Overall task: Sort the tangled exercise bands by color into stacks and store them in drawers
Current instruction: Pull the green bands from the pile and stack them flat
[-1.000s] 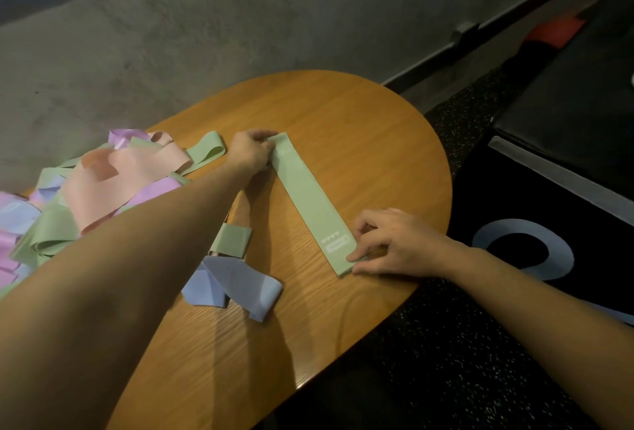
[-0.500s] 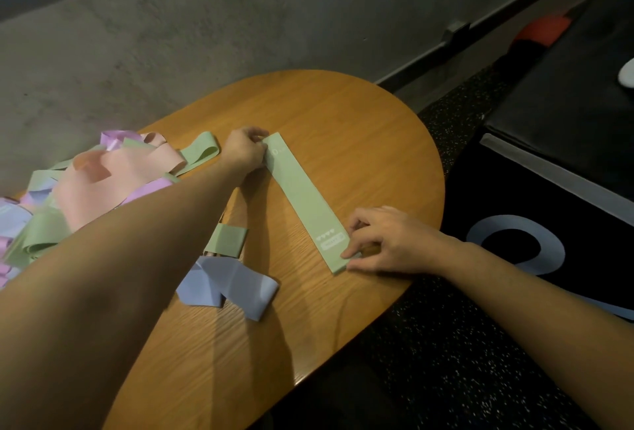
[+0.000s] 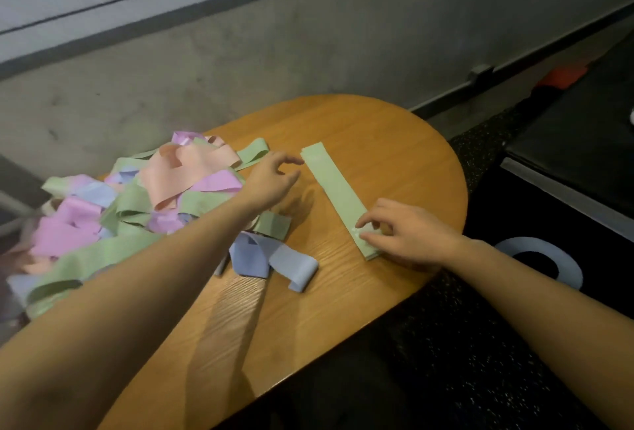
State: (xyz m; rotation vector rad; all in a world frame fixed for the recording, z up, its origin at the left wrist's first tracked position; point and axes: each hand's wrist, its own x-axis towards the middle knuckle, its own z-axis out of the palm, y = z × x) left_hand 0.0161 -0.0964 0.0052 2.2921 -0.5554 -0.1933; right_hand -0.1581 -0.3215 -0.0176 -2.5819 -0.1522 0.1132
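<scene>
A round wooden surface sits by a gray wall. The flat green band lies mid-frame; right hand fingers press its near end. Left hand fingers hang loose, holding nothing, beside the tangled pile at left.

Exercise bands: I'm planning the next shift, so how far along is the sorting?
Done: one green band lies flat on the table. In hand: the right hand presses its near end; the left hand hovers open beside it. Left: the tangled pile, the loose blue band, all stacking and storing.
</scene>
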